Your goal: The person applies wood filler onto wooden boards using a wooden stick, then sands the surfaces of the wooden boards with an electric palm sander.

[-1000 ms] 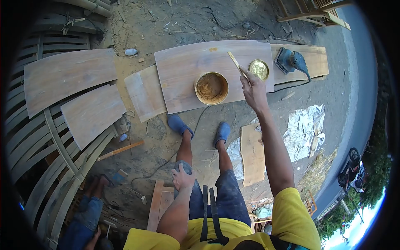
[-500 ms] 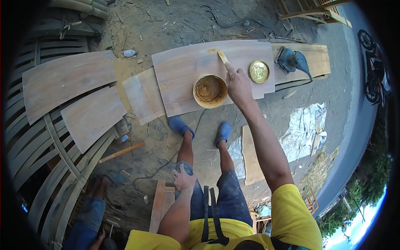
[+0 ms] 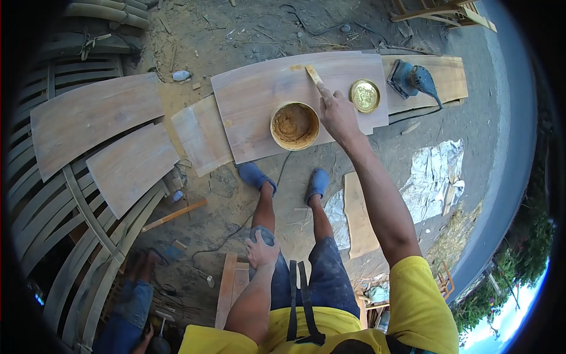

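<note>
The flat spreading stick [image 3: 316, 80] is in the right hand [image 3: 339, 112], above the wide board [image 3: 250, 91], with its broad end beside a yellowish smear [image 3: 296, 68]; whether that end touches the wood cannot be told. The right hand's grip is clamped around the near end of the stick, the index finger apparently laid along it. It looks thin, so it is likely light and fairly stiff, perhaps with slight flex towards the tip. The broad end seems coated and may be slippery, which makes the bare, hand-side end the better place to hold.

Just beside the hand, the tin [image 3: 312, 137] stands open on the board, holding brown paste [image 3: 293, 125] that looks thick and soft. Its weight probably sits low; the outer wall would offer a cleaner hold than the smeared inside. The metal lid [image 3: 365, 95] lies flat nearby. The left hand [image 3: 261, 252] rests on the left knee; whether its grip encloses anything cannot be told.
</note>
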### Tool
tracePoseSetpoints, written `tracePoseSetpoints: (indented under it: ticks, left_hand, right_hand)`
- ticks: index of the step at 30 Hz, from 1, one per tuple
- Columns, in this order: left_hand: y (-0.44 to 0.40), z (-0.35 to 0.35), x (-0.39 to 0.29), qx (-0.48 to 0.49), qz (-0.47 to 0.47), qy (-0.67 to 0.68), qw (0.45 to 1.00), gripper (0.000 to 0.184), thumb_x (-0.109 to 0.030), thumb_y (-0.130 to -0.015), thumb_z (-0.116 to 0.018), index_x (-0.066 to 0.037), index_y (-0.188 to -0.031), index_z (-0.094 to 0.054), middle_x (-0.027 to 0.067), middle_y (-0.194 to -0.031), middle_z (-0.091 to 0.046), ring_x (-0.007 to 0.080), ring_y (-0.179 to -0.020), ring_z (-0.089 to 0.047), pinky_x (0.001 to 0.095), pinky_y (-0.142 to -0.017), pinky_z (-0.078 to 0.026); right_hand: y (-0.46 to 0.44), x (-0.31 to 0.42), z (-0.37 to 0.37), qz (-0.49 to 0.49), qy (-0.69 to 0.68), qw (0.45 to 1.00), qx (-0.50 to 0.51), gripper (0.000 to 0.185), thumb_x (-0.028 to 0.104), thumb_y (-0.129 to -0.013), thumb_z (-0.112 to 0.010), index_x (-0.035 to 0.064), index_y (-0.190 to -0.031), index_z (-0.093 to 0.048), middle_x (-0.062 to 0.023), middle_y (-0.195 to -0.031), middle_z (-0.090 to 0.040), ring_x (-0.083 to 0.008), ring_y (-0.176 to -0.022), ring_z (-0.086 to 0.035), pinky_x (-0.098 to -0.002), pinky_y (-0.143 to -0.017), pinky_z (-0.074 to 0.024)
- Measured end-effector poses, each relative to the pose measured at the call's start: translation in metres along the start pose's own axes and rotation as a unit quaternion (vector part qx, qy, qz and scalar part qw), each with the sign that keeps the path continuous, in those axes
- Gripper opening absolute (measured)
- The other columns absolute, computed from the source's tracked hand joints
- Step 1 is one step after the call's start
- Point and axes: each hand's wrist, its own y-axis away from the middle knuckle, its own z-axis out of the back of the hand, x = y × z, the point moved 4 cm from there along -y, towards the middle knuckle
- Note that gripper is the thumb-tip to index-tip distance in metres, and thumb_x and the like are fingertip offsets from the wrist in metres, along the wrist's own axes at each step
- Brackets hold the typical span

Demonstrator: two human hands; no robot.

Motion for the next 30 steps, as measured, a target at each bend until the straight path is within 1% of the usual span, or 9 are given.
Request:
tracePoseSetpoints:
  ticks: [3,5,7,10,14,17,20,23,30]
  left_hand:
    - [-0.001,0.0,-0.003,0.015,0.004,0.006,1.0,0.078,-0.048,-0.086,-0.078,-0.017,-0.152,-0.052,0.0285,-0.136,-0.052,0.0475,-0.13,-0.058,0.0547,-0.103,-0.055]
    - [0.0,0.0,-0.002,0.005,0.0,0.007,1.0,0.079,-0.048,-0.086,-0.077,-0.018,-0.154,-0.05,0.0298,-0.139,-0.051,0.0482,-0.132,-0.057,0.0547,-0.103,-0.055]
    - [-0.001,-0.003,-0.001,0.002,0.001,0.009,1.0,0.079,-0.048,-0.087,-0.077,-0.018,-0.155,-0.05,0.0301,-0.14,-0.051,0.0486,-0.133,-0.056,0.0547,-0.103,-0.055]
    - [-0.001,-0.002,0.0,0.005,0.003,0.009,1.0,0.079,-0.048,-0.086,-0.077,-0.019,-0.155,-0.05,0.03,-0.14,-0.051,0.0489,-0.133,-0.056,0.0544,-0.104,-0.055]
    - [-0.002,-0.006,0.003,0.008,-0.007,0.011,1.0,0.08,-0.048,-0.085,-0.078,-0.019,-0.154,-0.051,0.0285,-0.138,-0.051,0.0482,-0.132,-0.056,0.0535,-0.104,-0.054]
    - [0.0,-0.006,0.004,0.001,-0.008,0.009,1.0,0.08,-0.048,-0.084,-0.078,-0.019,-0.154,-0.052,0.0277,-0.136,-0.051,0.0477,-0.13,-0.057,0.0526,-0.104,-0.054]
    - [0.0,-0.011,0.008,-0.002,-0.01,0.008,1.0,0.08,-0.048,-0.084,-0.078,-0.019,-0.154,-0.052,0.0277,-0.137,-0.051,0.0477,-0.129,-0.058,0.0523,-0.104,-0.054]
    - [0.0,-0.011,0.009,0.003,0.002,0.011,1.0,0.08,-0.049,-0.085,-0.078,-0.022,-0.155,-0.05,0.0258,-0.134,-0.053,0.0457,-0.129,-0.059,0.0536,-0.102,-0.055]
    - [-0.001,-0.011,0.012,-0.011,-0.007,0.018,1.0,0.08,-0.047,-0.085,-0.079,-0.021,-0.155,-0.05,0.0259,-0.135,-0.053,0.0464,-0.128,-0.059,0.0539,-0.101,-0.055]
  right_hand:
    - [0.007,-0.01,0.023,-0.003,0.012,1.0,0.026,0.039,0.017,-0.104,-0.061,0.0104,-0.142,-0.068,-0.0246,-0.096,-0.074,-0.0406,-0.084,-0.075,-0.0515,-0.076,-0.0587]
    - [0.024,-0.003,0.064,0.007,-0.065,0.997,-0.032,0.035,0.017,-0.106,-0.06,0.0104,-0.139,-0.07,-0.026,-0.102,-0.077,-0.0381,-0.088,-0.076,-0.0485,-0.076,-0.0592]
    - [0.046,0.017,0.105,-0.041,-0.132,0.99,0.011,0.029,0.015,-0.108,-0.059,0.0122,-0.134,-0.072,-0.0221,-0.093,-0.075,-0.0408,-0.083,-0.074,-0.0507,-0.072,-0.0574]
    - [0.075,0.049,0.143,0.039,-0.022,0.999,0.03,0.027,0.015,-0.108,-0.058,0.0156,-0.131,-0.073,-0.0177,-0.093,-0.075,-0.0394,-0.08,-0.075,-0.0497,-0.071,-0.0587]
    - [0.075,0.076,0.124,0.08,0.105,0.984,0.12,0.022,0.011,-0.104,-0.059,0.0093,-0.121,-0.074,-0.0181,-0.09,-0.073,-0.0371,-0.079,-0.077,-0.0475,-0.071,-0.0611]
    - [0.056,0.09,0.087,0.108,0.197,0.959,0.17,0.018,0.006,-0.096,-0.063,0.0057,-0.111,-0.073,-0.019,-0.099,-0.072,-0.0362,-0.082,-0.076,-0.0493,-0.075,-0.0608]
    - [0.051,0.09,0.055,0.189,0.172,0.953,0.164,0.015,0.004,-0.093,-0.061,-0.0008,-0.096,-0.075,-0.0224,-0.091,-0.074,-0.0377,-0.083,-0.078,-0.0477,-0.074,-0.0624]
    - [0.039,0.083,0.071,0.161,0.104,0.958,0.213,0.015,0.003,-0.09,-0.062,-0.0004,-0.092,-0.076,-0.0229,-0.095,-0.075,-0.0399,-0.088,-0.077,-0.0498,-0.08,-0.0617]
    - [0.037,0.08,0.054,0.156,0.128,0.955,0.216,0.018,0.002,-0.087,-0.062,-0.0009,-0.096,-0.078,-0.0246,-0.091,-0.075,-0.0405,-0.093,-0.076,-0.0516,-0.083,-0.0604]
